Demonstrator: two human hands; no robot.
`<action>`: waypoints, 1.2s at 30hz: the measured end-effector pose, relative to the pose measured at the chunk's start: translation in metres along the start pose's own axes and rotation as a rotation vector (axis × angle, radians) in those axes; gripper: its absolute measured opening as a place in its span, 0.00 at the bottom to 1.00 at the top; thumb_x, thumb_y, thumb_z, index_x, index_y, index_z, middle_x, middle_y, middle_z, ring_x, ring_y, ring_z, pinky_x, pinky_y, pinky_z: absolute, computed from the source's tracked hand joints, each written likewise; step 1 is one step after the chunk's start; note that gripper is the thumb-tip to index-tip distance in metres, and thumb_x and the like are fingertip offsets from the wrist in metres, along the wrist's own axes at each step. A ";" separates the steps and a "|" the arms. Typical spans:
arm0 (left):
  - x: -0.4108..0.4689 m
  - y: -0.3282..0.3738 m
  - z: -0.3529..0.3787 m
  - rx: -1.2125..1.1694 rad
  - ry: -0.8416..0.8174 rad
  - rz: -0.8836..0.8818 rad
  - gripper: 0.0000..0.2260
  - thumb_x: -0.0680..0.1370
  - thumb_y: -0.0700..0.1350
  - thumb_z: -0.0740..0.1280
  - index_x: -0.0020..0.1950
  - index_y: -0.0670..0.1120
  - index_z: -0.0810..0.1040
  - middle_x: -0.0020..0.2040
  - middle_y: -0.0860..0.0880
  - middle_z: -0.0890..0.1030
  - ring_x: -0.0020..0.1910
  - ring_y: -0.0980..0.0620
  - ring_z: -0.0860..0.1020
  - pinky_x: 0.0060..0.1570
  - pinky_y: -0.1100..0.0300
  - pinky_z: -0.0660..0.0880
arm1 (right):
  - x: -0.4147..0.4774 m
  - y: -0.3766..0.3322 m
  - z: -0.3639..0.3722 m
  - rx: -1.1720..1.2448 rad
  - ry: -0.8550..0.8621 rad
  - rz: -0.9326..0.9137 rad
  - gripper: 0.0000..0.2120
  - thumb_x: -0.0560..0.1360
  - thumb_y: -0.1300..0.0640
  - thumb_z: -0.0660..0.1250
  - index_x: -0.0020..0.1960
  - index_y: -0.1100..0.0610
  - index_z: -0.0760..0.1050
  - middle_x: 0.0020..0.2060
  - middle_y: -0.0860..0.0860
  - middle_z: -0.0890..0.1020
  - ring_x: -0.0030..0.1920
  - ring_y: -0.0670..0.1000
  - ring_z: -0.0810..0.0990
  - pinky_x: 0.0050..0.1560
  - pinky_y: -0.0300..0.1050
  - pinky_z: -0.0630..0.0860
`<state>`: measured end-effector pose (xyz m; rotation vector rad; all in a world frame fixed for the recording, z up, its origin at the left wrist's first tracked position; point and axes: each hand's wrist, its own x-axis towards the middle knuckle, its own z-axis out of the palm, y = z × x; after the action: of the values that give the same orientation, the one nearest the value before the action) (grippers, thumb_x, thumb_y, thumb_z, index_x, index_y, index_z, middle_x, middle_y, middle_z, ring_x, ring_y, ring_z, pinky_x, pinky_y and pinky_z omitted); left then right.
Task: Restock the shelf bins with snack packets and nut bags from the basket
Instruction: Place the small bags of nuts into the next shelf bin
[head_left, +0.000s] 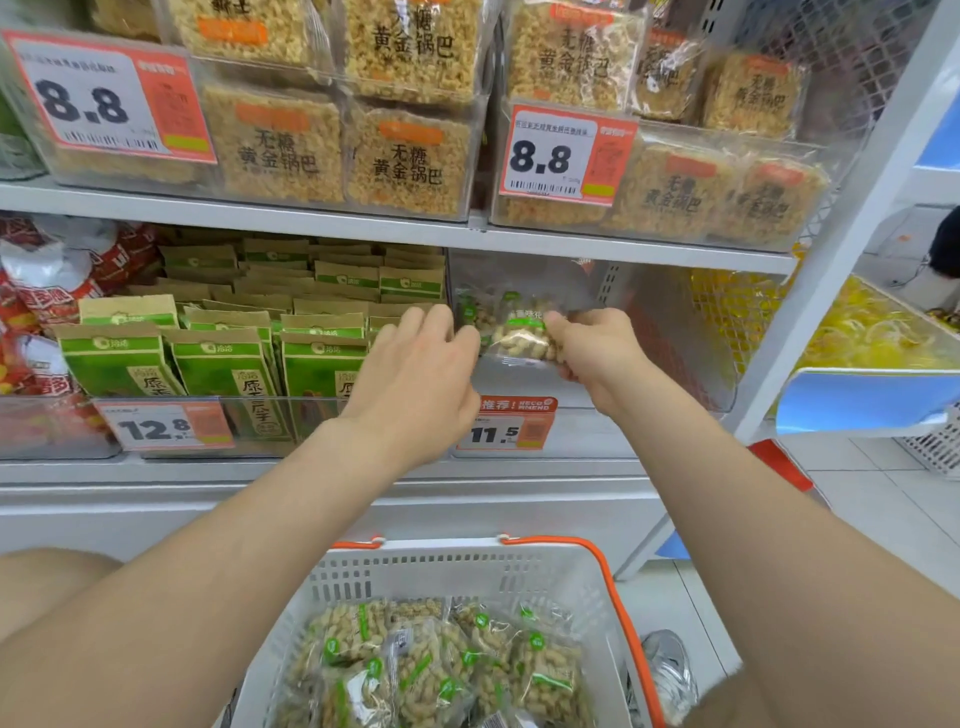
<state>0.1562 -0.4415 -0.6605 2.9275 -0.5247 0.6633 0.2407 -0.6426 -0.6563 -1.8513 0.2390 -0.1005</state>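
Head view. Two hands are up at the middle shelf's front edge. Right hand grips the right end of one peanut bag, held inside the clear bin tagged 11.5. Left hand meets the bag's left end; its fingertips are hidden, so I cannot tell its grip. Rear bag behind is blurred. Basket below holds at least six piled bags, overlapping and cut off at the bottom.

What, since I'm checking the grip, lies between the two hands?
A clear peanut bag, pinched by the right hand, its other edge at the left hand; head view.
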 end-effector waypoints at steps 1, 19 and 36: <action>0.000 0.001 0.002 0.029 -0.010 0.010 0.07 0.78 0.49 0.63 0.52 0.48 0.72 0.50 0.48 0.68 0.49 0.46 0.67 0.48 0.50 0.69 | 0.009 0.005 0.004 -0.015 0.001 -0.009 0.07 0.79 0.57 0.72 0.52 0.61 0.82 0.40 0.51 0.81 0.38 0.49 0.77 0.41 0.45 0.76; 0.007 -0.002 0.018 0.104 0.034 0.107 0.09 0.77 0.54 0.60 0.46 0.49 0.72 0.38 0.51 0.75 0.42 0.47 0.73 0.32 0.56 0.65 | 0.089 0.036 0.069 -0.133 -0.131 0.128 0.05 0.81 0.58 0.68 0.54 0.56 0.81 0.50 0.57 0.87 0.47 0.57 0.88 0.52 0.59 0.85; -0.019 0.007 -0.001 0.045 -0.095 0.023 0.09 0.80 0.54 0.60 0.46 0.49 0.66 0.37 0.53 0.71 0.37 0.47 0.72 0.27 0.57 0.60 | 0.031 0.003 0.026 -0.431 -0.054 -0.221 0.14 0.72 0.59 0.61 0.49 0.62 0.84 0.43 0.58 0.86 0.47 0.61 0.85 0.48 0.53 0.84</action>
<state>0.1373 -0.4418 -0.6682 3.0116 -0.5614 0.5472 0.2760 -0.6259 -0.6686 -2.3025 0.0153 -0.1602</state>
